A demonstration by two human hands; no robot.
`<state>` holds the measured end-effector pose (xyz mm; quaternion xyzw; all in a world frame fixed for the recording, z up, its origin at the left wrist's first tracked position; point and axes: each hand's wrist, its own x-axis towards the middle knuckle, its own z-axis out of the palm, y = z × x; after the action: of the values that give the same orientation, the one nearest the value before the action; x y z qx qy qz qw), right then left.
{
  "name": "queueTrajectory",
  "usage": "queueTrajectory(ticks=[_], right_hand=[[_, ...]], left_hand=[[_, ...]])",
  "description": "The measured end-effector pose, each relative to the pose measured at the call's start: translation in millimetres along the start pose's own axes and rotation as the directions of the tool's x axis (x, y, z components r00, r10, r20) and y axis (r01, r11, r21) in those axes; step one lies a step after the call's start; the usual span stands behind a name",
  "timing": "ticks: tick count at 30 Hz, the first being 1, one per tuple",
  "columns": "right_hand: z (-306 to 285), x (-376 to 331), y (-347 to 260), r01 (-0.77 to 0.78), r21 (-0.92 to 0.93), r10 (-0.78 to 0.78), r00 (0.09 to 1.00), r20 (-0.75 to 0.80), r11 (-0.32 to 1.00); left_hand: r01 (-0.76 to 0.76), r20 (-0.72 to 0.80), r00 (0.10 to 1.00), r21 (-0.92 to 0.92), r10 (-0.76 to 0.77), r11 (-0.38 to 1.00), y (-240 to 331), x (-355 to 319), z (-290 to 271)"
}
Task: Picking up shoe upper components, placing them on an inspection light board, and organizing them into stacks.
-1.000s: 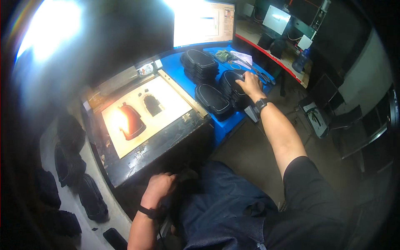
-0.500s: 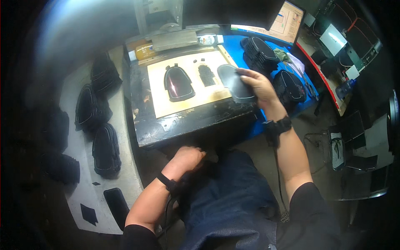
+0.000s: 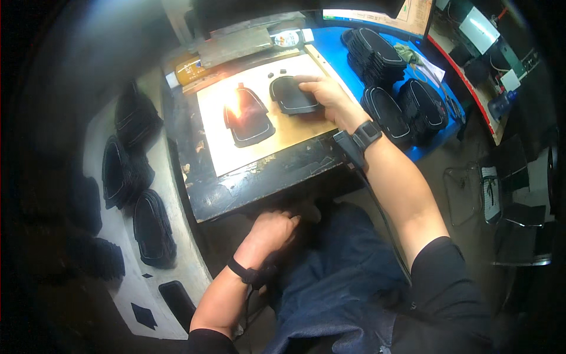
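Note:
My right hand [image 3: 331, 99] grips the right edge of a dark panel [image 3: 289, 94] with rounded corners, thumb and fingers closed on it. That panel is over the right half of a pale board [image 3: 227, 158], above the slotted patch seen earlier; I cannot tell whether it lies flat. To its left on the board lies a second black panel [image 3: 253, 127] with a light outline, a bright white-orange glow at its upper left. Below the bench's front edge, my left hand [image 3: 272, 230] is loosely closed near my lap, with nothing visible in it.
Stacks of black outlined panels stand on the blue surface [image 3: 327, 41] at right and the pale table [image 3: 191, 262] at left. Behind the board lie an orange-brown bottle [image 3: 187, 68], a white bottle [image 3: 289, 39] and a metal block [image 3: 236, 47]. A screen [image 3: 377, 20] stands behind.
My right hand has moved left with the panel, which now covers the slotted patch. A bright glow has grown on the left panel. The whole view has shifted slightly.

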<state>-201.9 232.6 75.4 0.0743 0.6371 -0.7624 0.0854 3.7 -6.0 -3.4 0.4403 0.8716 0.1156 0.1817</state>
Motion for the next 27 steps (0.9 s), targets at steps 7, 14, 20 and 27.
queueTrajectory(ticks=[7, 14, 20, 27], right_hand=[[0, 18, 3, -0.053, 0.059, 0.054, 0.999, -0.005, 0.997], [-4, 25, 12, 0.037, -0.012, -0.038, 0.998, -0.052, 0.999], [1, 22, 6, 0.009, -0.043, -0.012, 0.998, -0.056, 0.999], [4, 22, 4, 0.057, -0.293, -0.095, 0.988, -0.118, 0.955]], left_hand=[[-0.010, 0.004, 1.000, 0.005, 0.010, 1.000, 1, 0, -4], [0.040, 0.029, 0.999, -0.007, -0.040, 0.999, 4, 0, -7], [0.061, 0.070, 0.996, -0.024, -0.059, 0.998, 5, 1, -11], [0.054, 0.066, 0.996, -0.020, -0.052, 0.998, 5, 0, -13]])
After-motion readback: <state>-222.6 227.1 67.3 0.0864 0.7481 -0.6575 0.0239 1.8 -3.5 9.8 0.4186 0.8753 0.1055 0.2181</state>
